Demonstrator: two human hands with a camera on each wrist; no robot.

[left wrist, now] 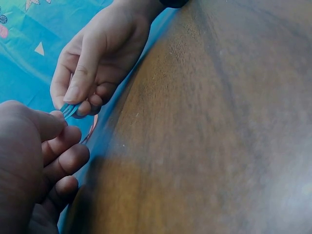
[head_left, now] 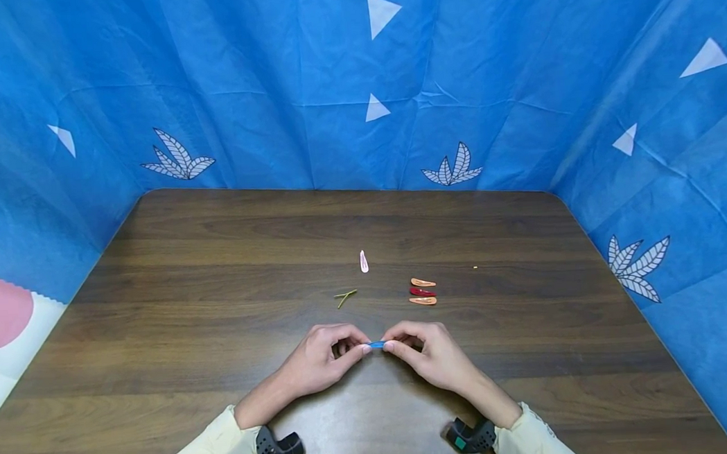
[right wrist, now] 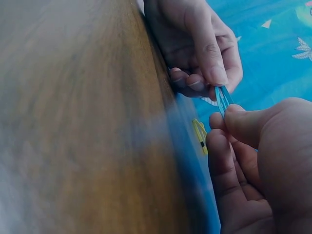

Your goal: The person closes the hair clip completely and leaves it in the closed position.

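A blue snap hair clip (head_left: 377, 344) is stretched between both hands near the front middle of the table. My left hand (head_left: 324, 358) pinches one end between thumb and index finger. The other end sits in the pinch of my right hand (head_left: 430, 355). In the right wrist view the hair clip (right wrist: 222, 101) shows its slim parallel strips, tilted between the two thumbs. From the left wrist, the same hair clip (left wrist: 69, 110) is mostly covered by fingertips.
Beyond the hands lie a yellow hair clip (head_left: 345, 295), spread in a V, and a pink hair clip (head_left: 363, 261). Two orange clips (head_left: 422, 282) and a red clip (head_left: 422, 292) form a stack-like row. A tiny yellow piece (head_left: 475, 267) lies farther right. Blue curtains (head_left: 328, 62) border the table.
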